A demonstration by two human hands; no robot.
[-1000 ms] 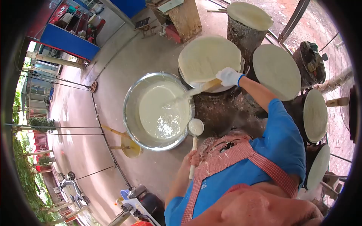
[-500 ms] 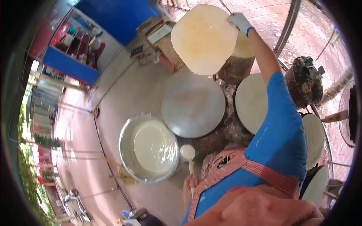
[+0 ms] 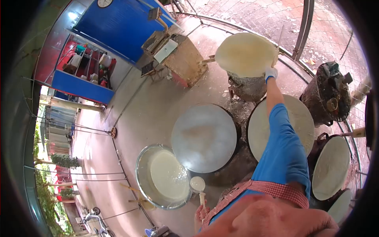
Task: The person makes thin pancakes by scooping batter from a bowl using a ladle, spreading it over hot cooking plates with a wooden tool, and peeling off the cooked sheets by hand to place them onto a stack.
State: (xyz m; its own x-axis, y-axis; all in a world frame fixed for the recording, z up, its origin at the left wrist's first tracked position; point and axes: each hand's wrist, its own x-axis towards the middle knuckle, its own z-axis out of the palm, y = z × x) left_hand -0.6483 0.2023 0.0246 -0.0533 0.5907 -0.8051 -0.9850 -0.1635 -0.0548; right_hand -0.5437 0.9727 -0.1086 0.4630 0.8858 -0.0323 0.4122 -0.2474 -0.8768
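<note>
My left hand [image 3: 201,212] is closed around the handle of a ladle [image 3: 197,184], whose bowl holds pale batter. Beside it stands a metal basin [image 3: 143,189] of white batter. My right hand [image 3: 271,73], in a white glove, is closed at the near right edge of a large thin pancake [image 3: 244,54]. The pancake lies flat over a soot-grey pot-like stand [image 3: 248,87], covering its top. A thin stick [image 3: 280,37] rises past the pancake's right edge; whether my hand holds it too is unclear. In front of me is a round griddle [image 3: 203,138] with a bare, brownish-streaked surface.
Under my right arm is a pale-covered griddle [image 3: 258,126]. Another pale-topped griddle [image 3: 331,168] stands at right, near a dark sooty bucket [image 3: 325,91]. A worn box [image 3: 185,59] stands ahead, beyond it a blue panel [image 3: 122,27]. Wire fencing [image 3: 252,17] bounds the far right.
The pancake, earlier held up in the air by my right hand, has come down onto the stand and lies flat. My view has shifted; my left hand still holds the ladle.
</note>
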